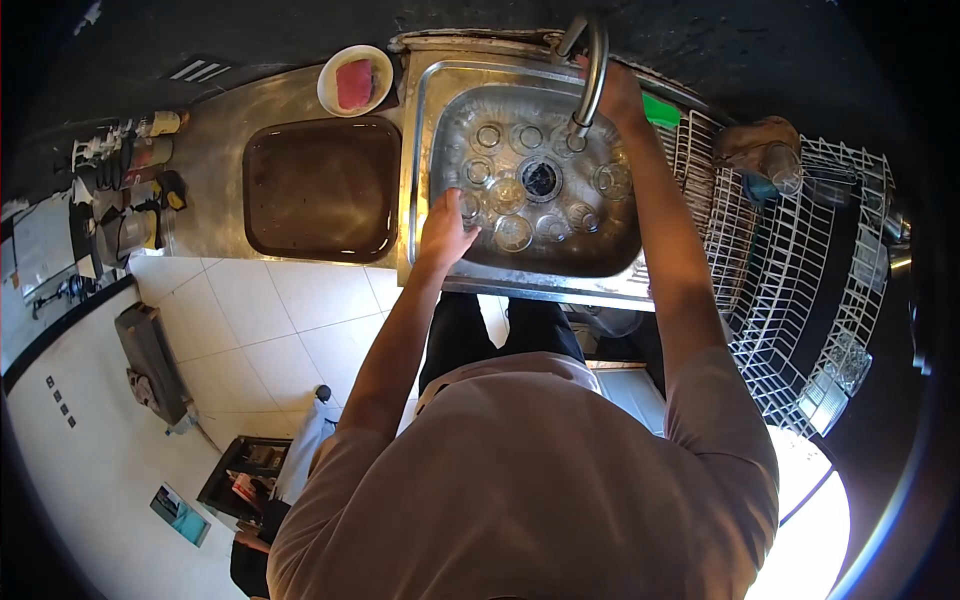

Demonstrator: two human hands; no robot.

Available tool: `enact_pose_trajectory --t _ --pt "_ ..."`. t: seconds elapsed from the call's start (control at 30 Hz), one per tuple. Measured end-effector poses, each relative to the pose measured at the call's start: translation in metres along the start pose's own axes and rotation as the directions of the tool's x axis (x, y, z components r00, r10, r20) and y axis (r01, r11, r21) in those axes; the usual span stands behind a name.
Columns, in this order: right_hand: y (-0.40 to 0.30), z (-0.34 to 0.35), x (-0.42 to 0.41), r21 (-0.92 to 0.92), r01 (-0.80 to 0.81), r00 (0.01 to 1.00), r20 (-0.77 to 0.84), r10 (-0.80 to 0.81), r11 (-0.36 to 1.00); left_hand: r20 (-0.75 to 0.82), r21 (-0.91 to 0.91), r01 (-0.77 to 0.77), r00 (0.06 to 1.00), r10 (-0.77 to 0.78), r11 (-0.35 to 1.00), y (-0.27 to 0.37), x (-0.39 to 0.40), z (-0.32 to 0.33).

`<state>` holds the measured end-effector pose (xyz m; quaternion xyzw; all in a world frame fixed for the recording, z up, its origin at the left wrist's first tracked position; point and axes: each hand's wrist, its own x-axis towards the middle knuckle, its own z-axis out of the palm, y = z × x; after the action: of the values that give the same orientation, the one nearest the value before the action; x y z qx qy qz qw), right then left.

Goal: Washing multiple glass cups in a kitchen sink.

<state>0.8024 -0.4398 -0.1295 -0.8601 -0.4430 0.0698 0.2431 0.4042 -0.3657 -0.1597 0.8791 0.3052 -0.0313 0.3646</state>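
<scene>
Several clear drinking glasses (507, 196) stand in the stainless steel sink (442, 150), around its drain (541, 178). At the sink's left side is my left hand (445, 231), thumb and fingers apart beside a glass (470, 204); whether it touches that glass is unclear. My right hand (621, 96) reaches behind the curved metal faucet (598, 71), near its base. Its fingertips are partly hidden by the spout, so what they hold does not show. Below the spout's mouth sits another glass (568, 140).
Left of the sink lies a brown tray (322, 191) holding liquid, with a pink sponge (354, 84) in a white bowl (326, 94) behind it. A wire dish rack (780, 277) and a green object (661, 111) are on the right. Bottles (150, 150) line the far left.
</scene>
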Motion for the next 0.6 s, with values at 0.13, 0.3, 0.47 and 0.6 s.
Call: enact_pose_trajectory --t 0.13,0.3,0.47,0.6 --pt "0.018 0.015 -0.02 0.037 -0.196 0.972 0.14 0.189 0.98 0.088 0.209 0.012 0.996 -0.031 0.978 0.001 0.009 0.019" --pt "-0.007 0.112 -0.147 0.125 -0.536 0.57 0.783 0.249 0.835 0.057 0.322 0.121 0.988 -0.147 0.939 -0.009 0.012 0.037" --pt "-0.031 0.177 -0.158 0.171 -0.839 0.401 0.836 0.375 0.516 0.043 0.338 0.037 0.998 -0.054 0.941 -0.012 0.02 0.048" --pt "-0.037 0.206 -0.151 -0.028 -0.98 0.058 0.903 0.425 0.195 0.033 0.388 -0.056 0.998 0.047 0.92 -0.019 0.021 0.05"
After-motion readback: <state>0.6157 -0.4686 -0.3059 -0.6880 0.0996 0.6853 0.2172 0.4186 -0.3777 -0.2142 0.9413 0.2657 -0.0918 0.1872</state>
